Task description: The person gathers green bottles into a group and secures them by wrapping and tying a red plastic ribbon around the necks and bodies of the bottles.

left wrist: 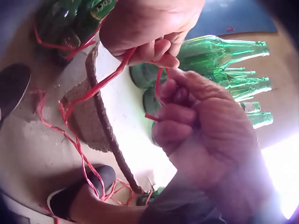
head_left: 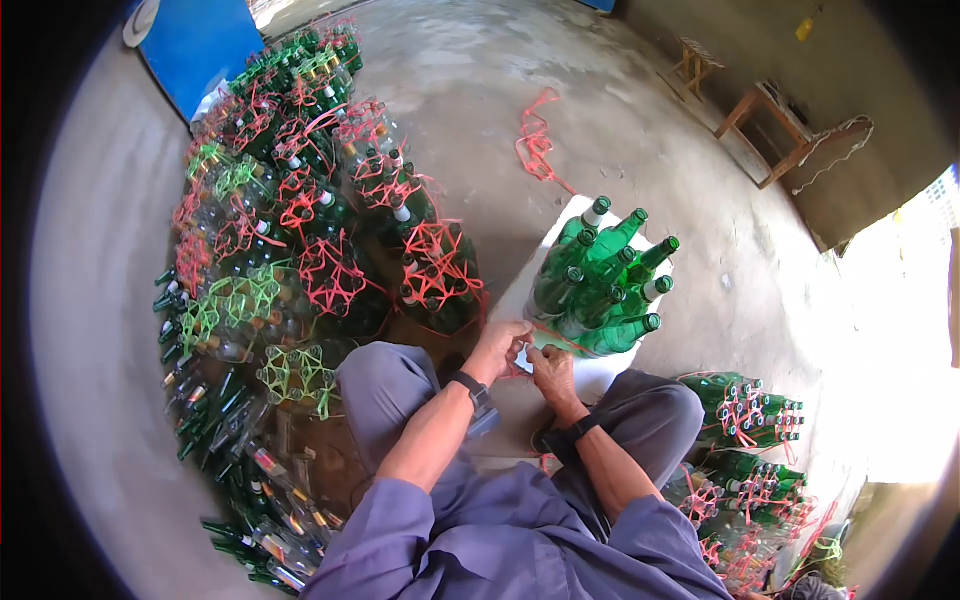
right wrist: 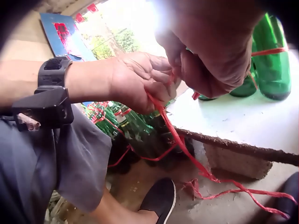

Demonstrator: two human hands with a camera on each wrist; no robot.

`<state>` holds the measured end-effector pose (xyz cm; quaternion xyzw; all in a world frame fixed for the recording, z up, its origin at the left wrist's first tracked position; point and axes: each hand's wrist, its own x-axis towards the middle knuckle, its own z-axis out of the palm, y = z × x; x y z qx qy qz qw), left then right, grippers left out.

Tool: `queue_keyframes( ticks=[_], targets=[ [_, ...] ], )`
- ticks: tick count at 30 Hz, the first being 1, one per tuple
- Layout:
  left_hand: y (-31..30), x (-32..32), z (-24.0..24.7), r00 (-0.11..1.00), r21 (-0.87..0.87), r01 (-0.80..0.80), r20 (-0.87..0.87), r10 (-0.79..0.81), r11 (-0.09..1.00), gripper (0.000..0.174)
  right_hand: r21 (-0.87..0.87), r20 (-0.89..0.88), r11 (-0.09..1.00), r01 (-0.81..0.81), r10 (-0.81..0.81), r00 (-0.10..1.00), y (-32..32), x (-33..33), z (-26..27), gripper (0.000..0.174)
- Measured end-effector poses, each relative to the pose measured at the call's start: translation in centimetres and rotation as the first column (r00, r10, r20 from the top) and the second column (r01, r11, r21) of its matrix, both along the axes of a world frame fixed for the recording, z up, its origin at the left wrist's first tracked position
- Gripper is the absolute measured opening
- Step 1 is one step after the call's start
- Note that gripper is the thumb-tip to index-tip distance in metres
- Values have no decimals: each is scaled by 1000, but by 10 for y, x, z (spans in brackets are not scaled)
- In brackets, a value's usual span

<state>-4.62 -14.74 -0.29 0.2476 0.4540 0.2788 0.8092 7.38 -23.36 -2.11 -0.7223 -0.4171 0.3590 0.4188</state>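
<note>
My left hand (head_left: 498, 352) grips a red plastic cord (left wrist: 100, 85) in curled fingers, and its long end hangs down past the board's edge. Close beside it, fingertips nearly meeting, my right hand (head_left: 553, 374) pinches the cord too; a short red end pokes out of its fist in the left wrist view. Both hands are at the near side of a cluster of upright green glass bottles (head_left: 605, 270). Around the lower part of the bottles runs a red band (right wrist: 269, 52). The cluster stands on a white-topped board (head_left: 600, 372) in front of my knees.
Many bundles of tied bottles (head_left: 335, 270) fill the floor at left, with loose bottles (head_left: 225, 410) lying nearer. More tied bundles (head_left: 745, 410) are at right. A heap of red cord (head_left: 537, 140) lies beyond the board. A wooden stool (head_left: 765, 130) stands by the far wall.
</note>
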Motion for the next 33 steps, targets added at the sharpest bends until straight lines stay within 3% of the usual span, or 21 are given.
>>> queue_keyframes(
  ticks=[3,4,6,7,9,11,12,14,16,18,20,22,23,24,25,27,28,30,31,32,33],
  targets=[
    [-2,-3,-1,1000,2,15,-7,-15,1000,12,-58,24,998,25,-24,999,2,-2,0,41],
    [-1,-4,1,1000,-1,5,0,-5,1000,12,-4,90,1000,-24,25,996,3,-1,2,41],
    [0,-8,4,985,233,143,-131,-115,962,15,42,159,996,-83,75,984,8,-3,7,41],
    [-1,-7,-10,985,227,139,-128,-112,964,15,4,77,997,-82,81,994,14,-4,15,39],
    [-5,-4,-34,993,340,-42,122,0,940,16,-42,-4,996,-80,80,997,30,-2,23,37],
    [-5,-8,-26,996,264,13,81,-35,964,15,166,388,908,-384,298,872,50,9,16,33],
    [-6,-10,-20,996,190,65,40,-74,980,14,161,390,908,-387,302,870,60,11,14,33],
    [-8,-11,-10,996,179,41,73,-55,983,13,189,60,923,-334,329,942,79,11,10,29],
    [-11,-11,-8,994,168,14,103,-32,986,14,183,51,924,-336,333,942,88,-1,19,29],
    [-13,-9,-9,992,224,-32,127,4,974,28,-72,-169,986,-148,134,977,91,-20,47,30],
    [-14,-8,-10,994,199,-57,100,37,978,25,-158,-188,977,-145,115,975,91,-35,84,27],
    [-13,-4,-14,995,176,-79,71,67,981,23,-241,-206,960,-140,91,974,89,-37,79,28],
    [-11,1,-16,986,98,-158,69,152,983,22,73,129,973,-217,206,970,86,-34,60,28],
    [-11,4,-22,970,20,-235,61,234,972,22,337,468,865,-371,188,864,81,-36,60,28],
    [-10,2,-29,971,19,-235,60,233,972,22,336,467,866,-370,188,864,72,-33,60,28],
    [-10,-3,-43,994,74,-74,88,67,995,22,360,303,901,-242,132,944,51,-26,69,27],
    [-10,-4,-38,994,71,-74,87,68,995,22,357,302,902,-242,133,944,42,-22,72,27],
    [-8,-6,-29,994,96,-3,108,-7,995,20,34,108,996,-86,82,991,27,-13,75,29],
    [-9,-6,-25,995,93,0,103,-10,996,20,-75,-77,997,-4,-2,997,23,-11,69,27],
    [-9,-4,-20,998,75,-22,60,18,997,19,-77,-81,997,-1,-5,997,20,-8,60,27],
    [-10,-2,-16,999,57,-45,16,44,997,18,-136,-215,988,67,-95,972,18,-5,52,27]
  ],
)
